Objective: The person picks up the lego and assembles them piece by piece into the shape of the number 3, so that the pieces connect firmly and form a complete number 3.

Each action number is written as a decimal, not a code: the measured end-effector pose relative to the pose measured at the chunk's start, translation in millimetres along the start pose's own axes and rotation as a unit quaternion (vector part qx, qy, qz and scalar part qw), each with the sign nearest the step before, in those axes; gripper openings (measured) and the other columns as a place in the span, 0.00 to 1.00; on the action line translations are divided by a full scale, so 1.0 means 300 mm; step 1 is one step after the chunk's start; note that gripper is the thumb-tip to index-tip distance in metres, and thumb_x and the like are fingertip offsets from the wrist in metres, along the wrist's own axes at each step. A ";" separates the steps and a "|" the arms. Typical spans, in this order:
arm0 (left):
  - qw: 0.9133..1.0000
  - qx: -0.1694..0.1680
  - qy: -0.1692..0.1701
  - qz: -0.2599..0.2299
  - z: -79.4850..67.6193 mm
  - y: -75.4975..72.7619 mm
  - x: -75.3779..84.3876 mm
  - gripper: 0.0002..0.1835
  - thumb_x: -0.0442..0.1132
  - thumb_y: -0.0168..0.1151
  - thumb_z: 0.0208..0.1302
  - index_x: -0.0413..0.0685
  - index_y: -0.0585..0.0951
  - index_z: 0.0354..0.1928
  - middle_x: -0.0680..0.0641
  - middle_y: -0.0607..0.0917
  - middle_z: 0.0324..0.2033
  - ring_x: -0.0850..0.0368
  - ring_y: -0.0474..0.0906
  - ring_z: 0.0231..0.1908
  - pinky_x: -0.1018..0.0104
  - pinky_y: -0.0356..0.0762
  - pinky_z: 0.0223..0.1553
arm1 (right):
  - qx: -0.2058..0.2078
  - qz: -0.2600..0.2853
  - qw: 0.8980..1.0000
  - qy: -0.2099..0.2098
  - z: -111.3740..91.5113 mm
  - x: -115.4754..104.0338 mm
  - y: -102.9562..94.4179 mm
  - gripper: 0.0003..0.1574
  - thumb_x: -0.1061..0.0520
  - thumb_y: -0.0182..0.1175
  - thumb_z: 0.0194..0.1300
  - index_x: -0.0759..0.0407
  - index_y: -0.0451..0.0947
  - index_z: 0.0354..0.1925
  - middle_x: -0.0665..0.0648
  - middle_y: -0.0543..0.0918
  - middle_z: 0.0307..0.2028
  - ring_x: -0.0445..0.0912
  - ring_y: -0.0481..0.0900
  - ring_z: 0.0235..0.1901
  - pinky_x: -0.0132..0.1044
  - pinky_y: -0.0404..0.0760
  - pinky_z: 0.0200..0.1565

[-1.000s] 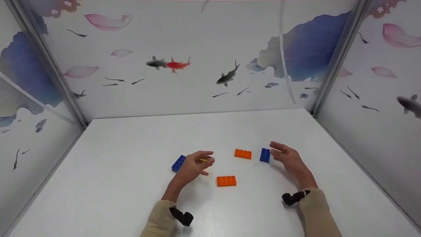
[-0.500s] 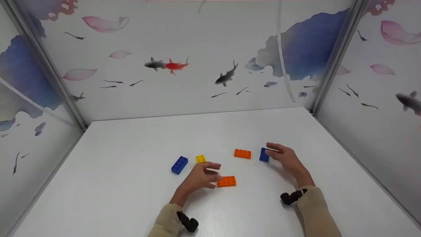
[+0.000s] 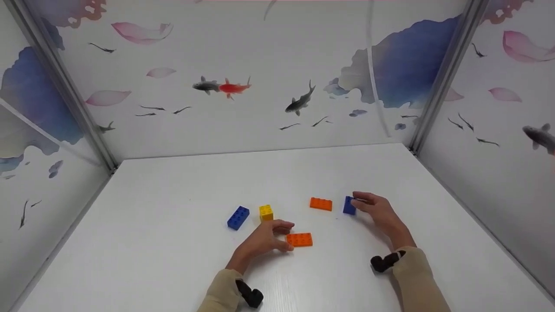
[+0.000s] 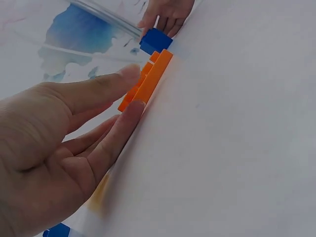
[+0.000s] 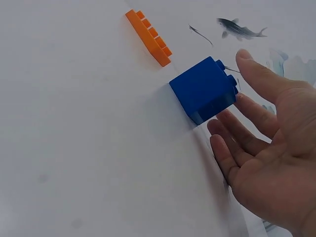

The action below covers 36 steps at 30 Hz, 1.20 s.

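Note:
My left hand (image 3: 264, 238) reaches around the left end of the nearer orange brick (image 3: 300, 239), a flat studded toy block. In the left wrist view its thumb and index finger lie spread on either side of that brick's end (image 4: 153, 79). At the right, my right hand (image 3: 380, 214) is beside a small blue brick (image 3: 348, 205), its fingertips overlapping the brick's right side. The right wrist view shows the thumb apart from this blue brick (image 5: 205, 89) and the other fingers loosely bent beside it. A yellow brick (image 3: 266, 212) stands just behind the left hand.
A longer blue brick (image 3: 238, 218) lies left of the yellow one. A second flat orange brick (image 3: 321, 204) lies left of the small blue brick. The white tabletop (image 3: 173, 242) is bounded by walls (image 3: 269, 121) printed with fish and petals.
My left hand has moved away from the yellow brick, nearer and to the right, to the orange brick, uncovering the yellow and long blue bricks. The right hand has shifted slightly left to the small blue brick.

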State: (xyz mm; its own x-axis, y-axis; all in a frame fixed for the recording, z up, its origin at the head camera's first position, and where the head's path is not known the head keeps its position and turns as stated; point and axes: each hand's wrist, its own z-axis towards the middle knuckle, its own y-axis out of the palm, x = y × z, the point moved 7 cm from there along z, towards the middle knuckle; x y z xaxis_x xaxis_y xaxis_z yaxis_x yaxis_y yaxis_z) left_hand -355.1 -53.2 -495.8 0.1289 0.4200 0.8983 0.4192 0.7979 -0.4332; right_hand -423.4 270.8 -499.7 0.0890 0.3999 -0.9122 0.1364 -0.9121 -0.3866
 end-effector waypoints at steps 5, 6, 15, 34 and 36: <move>1.000 0.008 -0.003 0.010 0.004 0.008 0.002 0.28 0.35 0.75 0.56 0.49 0.81 0.61 0.48 0.85 0.54 0.51 0.79 0.56 0.51 0.74 0.67 | -0.003 -0.016 1.000 0.000 -0.011 -0.004 0.001 0.45 0.37 0.64 0.65 0.51 0.64 0.74 0.63 0.66 0.73 0.60 0.60 0.75 0.62 0.50 0.77; 1.000 0.009 -0.004 0.010 0.004 0.009 0.003 0.28 0.34 0.75 0.56 0.49 0.81 0.60 0.48 0.85 0.53 0.51 0.79 0.55 0.51 0.75 0.66 | -0.002 -0.017 1.000 -0.001 -0.011 -0.005 0.002 0.45 0.38 0.64 0.65 0.51 0.64 0.74 0.63 0.67 0.73 0.60 0.61 0.74 0.62 0.51 0.77; 1.000 0.013 -0.015 0.010 0.004 0.021 -0.001 0.23 0.34 0.73 0.58 0.51 0.83 0.57 0.51 0.85 0.50 0.56 0.80 0.51 0.56 0.79 0.62 | 0.020 -0.027 0.999 0.013 -0.009 0.004 0.008 0.43 0.44 0.65 0.67 0.57 0.65 0.73 0.67 0.67 0.72 0.62 0.63 0.72 0.59 0.58 0.75; 0.999 0.016 -0.018 0.024 -0.003 0.005 -0.003 0.15 0.36 0.71 0.60 0.53 0.87 0.50 0.51 0.85 0.50 0.54 0.80 0.52 0.53 0.79 0.62 | 0.015 -0.030 0.999 -0.016 -0.015 -0.118 0.067 0.39 0.43 0.67 0.65 0.55 0.71 0.68 0.63 0.74 0.67 0.57 0.73 0.64 0.54 0.70 0.71; 0.999 0.016 -0.016 0.023 -0.004 0.001 -0.003 0.15 0.36 0.71 0.61 0.52 0.87 0.50 0.51 0.85 0.50 0.54 0.80 0.53 0.53 0.79 0.61 | 0.012 -0.033 0.999 -0.027 -0.016 -0.140 0.080 0.38 0.42 0.67 0.64 0.54 0.71 0.67 0.63 0.74 0.66 0.57 0.73 0.63 0.54 0.70 0.70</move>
State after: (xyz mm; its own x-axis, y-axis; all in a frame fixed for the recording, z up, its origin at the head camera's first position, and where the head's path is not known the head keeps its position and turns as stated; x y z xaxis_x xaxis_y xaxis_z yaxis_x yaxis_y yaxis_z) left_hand -354.1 -53.8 -496.6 0.1194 0.4702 0.8744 0.3838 0.7904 -0.4774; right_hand -419.0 232.5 -470.0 0.0272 0.4543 -0.8904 0.1173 -0.8861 -0.4485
